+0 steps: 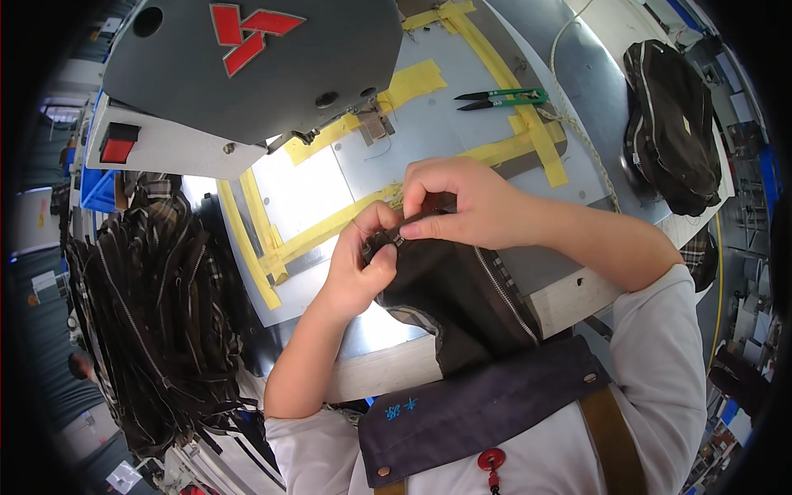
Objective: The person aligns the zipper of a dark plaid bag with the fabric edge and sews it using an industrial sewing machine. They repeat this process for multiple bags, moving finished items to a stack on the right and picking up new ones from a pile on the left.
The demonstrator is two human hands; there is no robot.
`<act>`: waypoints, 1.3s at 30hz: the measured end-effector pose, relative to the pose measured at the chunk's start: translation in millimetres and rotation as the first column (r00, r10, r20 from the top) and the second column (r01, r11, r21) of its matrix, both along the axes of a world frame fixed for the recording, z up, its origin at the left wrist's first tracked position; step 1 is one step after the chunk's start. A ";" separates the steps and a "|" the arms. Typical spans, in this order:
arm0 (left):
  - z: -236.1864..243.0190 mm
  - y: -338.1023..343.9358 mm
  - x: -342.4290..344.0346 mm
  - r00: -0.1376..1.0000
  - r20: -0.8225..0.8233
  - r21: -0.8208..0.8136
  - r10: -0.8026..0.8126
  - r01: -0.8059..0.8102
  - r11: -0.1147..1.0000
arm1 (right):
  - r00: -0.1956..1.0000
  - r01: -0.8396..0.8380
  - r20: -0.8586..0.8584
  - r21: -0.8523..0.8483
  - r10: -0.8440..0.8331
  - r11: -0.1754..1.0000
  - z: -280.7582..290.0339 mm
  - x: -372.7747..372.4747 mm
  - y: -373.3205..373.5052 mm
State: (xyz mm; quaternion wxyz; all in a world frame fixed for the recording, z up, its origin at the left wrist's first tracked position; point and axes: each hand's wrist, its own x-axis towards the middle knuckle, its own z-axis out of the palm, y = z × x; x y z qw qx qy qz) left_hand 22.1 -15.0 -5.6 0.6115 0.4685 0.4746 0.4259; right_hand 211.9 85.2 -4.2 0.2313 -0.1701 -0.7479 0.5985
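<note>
A dark brown fabric bag piece with a metal zipper along one side hangs over the table's front edge toward my lap. My left hand pinches its upper edge between thumb and fingers. Close beside it, my right hand grips the same edge, thumb on top and fingers curled. A small metal part, perhaps a zipper end, shows between the two thumbs. Directly beyond my hands stands the dark grey head of a sewing machine, its needle area above the plate.
Green thread snips lie on the work plate, which yellow tape borders. At the left hangs a thick pile of dark zippered bag pieces. A dark zippered pouch rests at the right, near a pale cord.
</note>
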 end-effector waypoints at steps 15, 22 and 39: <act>-8.2 -5.3 0.8 0.777 -0.502 0.830 0.380 0.309 0.465 | 0.890 0.344 -0.400 0.904 0.220 0.254 3.8 20.8 2.4; -9.7 -5.9 4.0 0.805 -0.375 0.926 0.460 0.308 0.217 | 0.886 0.343 -0.389 0.916 0.254 0.206 3.9 23.0 8.7; -8.0 -4.5 6.7 0.956 -0.100 0.334 0.277 -0.230 0.914 | 0.994 0.030 0.096 0.135 -0.043 0.990 4.9 11.3 14.9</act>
